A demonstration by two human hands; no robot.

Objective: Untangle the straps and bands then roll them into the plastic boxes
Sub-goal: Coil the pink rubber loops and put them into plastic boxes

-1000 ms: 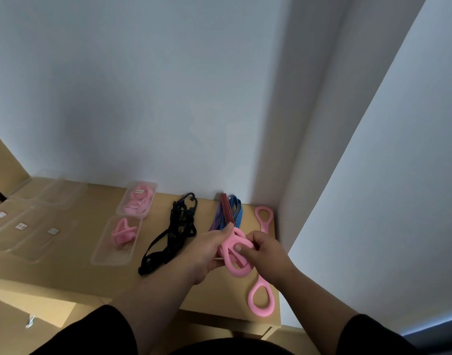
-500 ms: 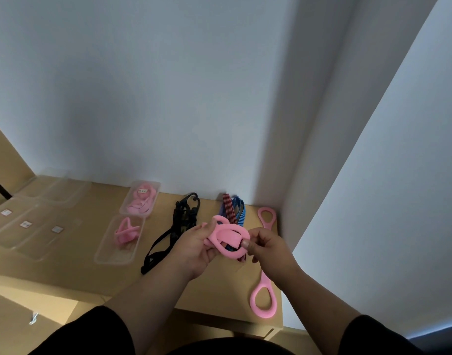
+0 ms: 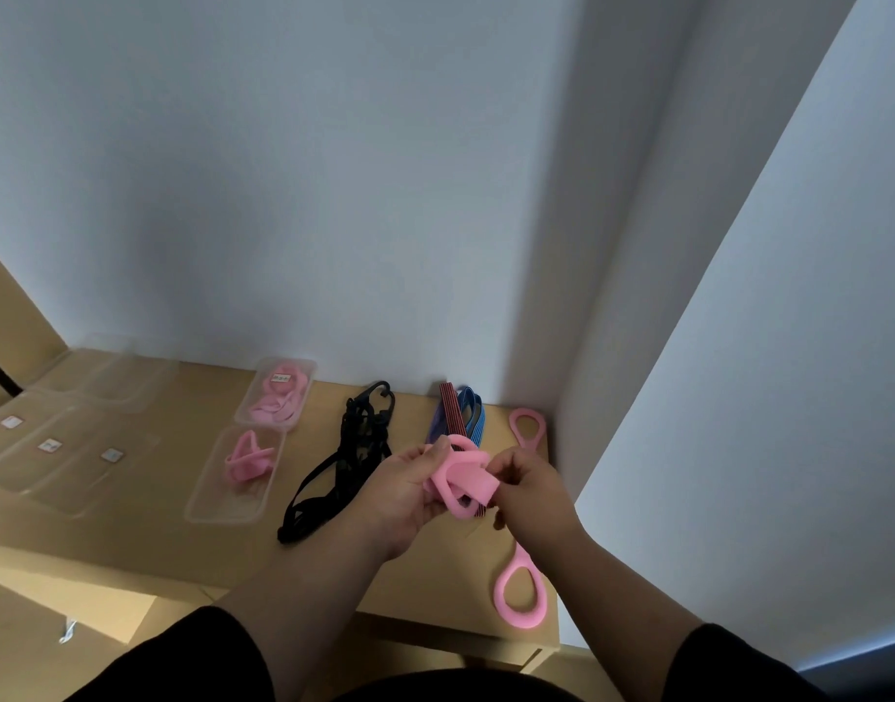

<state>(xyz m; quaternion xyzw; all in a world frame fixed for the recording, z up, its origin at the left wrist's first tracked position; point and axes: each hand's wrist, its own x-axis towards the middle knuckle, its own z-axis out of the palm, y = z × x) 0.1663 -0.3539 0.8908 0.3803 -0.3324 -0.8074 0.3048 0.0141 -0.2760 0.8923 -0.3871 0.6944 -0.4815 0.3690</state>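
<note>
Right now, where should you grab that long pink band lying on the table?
Probably by the near loop of the long pink band, reaching from above. It lies flat and open at the table edge, so fingers can hook through it. Its middle is hidden behind the right hand.

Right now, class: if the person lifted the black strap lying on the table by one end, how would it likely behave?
Probably floppy: the black strap lies on the table in slack, tangled loops. It would likely trail and snag on itself rather than lift cleanly. It looks thin, so probably light, and unlikely to roll.
</note>
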